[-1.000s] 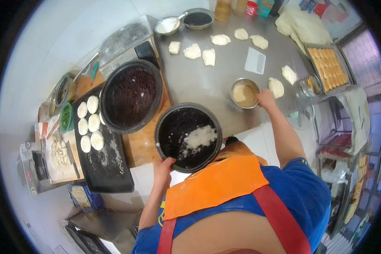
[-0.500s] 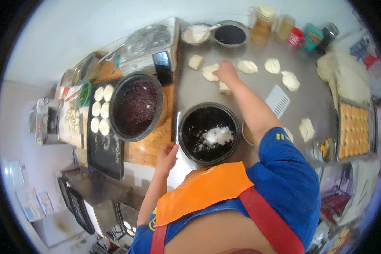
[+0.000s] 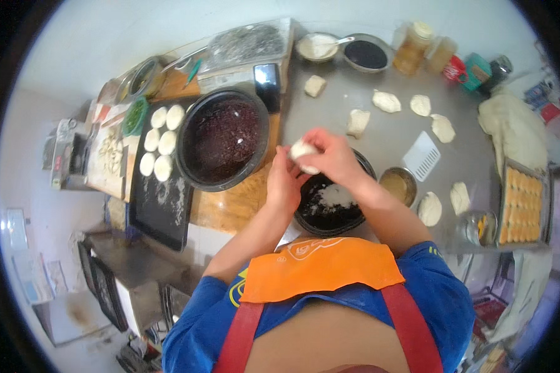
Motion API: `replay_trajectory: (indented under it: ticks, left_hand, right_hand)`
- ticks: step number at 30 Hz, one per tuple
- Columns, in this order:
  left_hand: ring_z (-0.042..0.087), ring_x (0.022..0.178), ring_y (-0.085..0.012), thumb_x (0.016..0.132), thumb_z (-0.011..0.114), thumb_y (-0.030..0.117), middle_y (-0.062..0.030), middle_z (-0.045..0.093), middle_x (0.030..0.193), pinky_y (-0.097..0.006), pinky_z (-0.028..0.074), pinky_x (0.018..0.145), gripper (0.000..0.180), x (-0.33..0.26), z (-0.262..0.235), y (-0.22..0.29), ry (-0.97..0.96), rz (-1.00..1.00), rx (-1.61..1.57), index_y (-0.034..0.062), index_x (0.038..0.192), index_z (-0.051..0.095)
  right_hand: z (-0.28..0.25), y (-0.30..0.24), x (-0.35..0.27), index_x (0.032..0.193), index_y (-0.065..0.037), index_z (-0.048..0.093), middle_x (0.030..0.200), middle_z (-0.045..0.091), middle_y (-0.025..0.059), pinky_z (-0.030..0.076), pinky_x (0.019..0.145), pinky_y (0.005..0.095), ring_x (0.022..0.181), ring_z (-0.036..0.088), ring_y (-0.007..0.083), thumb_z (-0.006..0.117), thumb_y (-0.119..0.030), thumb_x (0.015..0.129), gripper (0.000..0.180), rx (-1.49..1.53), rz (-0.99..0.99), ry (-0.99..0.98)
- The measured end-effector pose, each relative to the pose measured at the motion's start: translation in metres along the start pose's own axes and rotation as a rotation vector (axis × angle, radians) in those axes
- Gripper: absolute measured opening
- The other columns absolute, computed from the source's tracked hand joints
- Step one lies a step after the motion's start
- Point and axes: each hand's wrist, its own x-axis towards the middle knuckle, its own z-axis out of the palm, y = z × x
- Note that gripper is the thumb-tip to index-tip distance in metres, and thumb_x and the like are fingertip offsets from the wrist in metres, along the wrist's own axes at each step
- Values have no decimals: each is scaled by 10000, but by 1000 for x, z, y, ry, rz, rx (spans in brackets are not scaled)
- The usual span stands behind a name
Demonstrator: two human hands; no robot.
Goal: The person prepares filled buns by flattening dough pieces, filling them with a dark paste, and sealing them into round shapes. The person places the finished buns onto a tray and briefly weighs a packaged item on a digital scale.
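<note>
A pale, soft piece of dough [image 3: 302,151] is held up between my two hands, over the rim of a black pot. My right hand [image 3: 339,160] grips it from the right, fingers curled round its edge. My left hand [image 3: 284,181] is closed against its left side, with some fingers hidden. Below, the black pot [image 3: 317,214] contains something dark with a white, powdery heap on top; my hands and forearm cover part of it. More dough pieces lie on the metal table, among them a blocky one [image 3: 358,123] just beyond my right hand.
On the left, a large pot of dark red filling [image 3: 223,140] stands beside a black tray [image 3: 158,211] with several white dough rounds. A white slotted scraper [image 3: 422,156] and a small bowl [image 3: 398,185] lie to the right. A tray of golden pastries [image 3: 521,205] is at far right.
My right hand has picked up a dough piece from the table and drawn it back toward me. My left hand has risen from beside the black pot to meet it.
</note>
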Motion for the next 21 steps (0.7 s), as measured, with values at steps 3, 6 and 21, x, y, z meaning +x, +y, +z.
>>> replay_trajectory:
  ticks: [3,6,21]
  left_hand:
    - [624,840,-187,995,496,381,-89,632,943,-309,493,698,428,13,8,-1,91,-21,-59,-33,1078,564]
    - [590,794,-149,976,538,372,-54,617,828,-278,459,672,407,6,17,1,-45,248,263,-29,994,604]
    - [681,778,-224,935,591,231,-157,694,934,-297,515,640,370,-23,-17,50,-282,24,462,12,1225,519]
  right_hand:
    - [4,-37,-36,1070,-8,648,999,642,127,498,749,308,863,633,209,772,-190,746,391,-773,-211,70]
    - [5,-28,-48,1056,-1,644,999,638,169,480,834,398,963,613,314,782,-285,732,453,-839,-403,547]
    - [-186,54,-50,1065,-30,668,915,711,132,498,785,326,829,668,243,651,-335,872,361,-1209,94,1007]
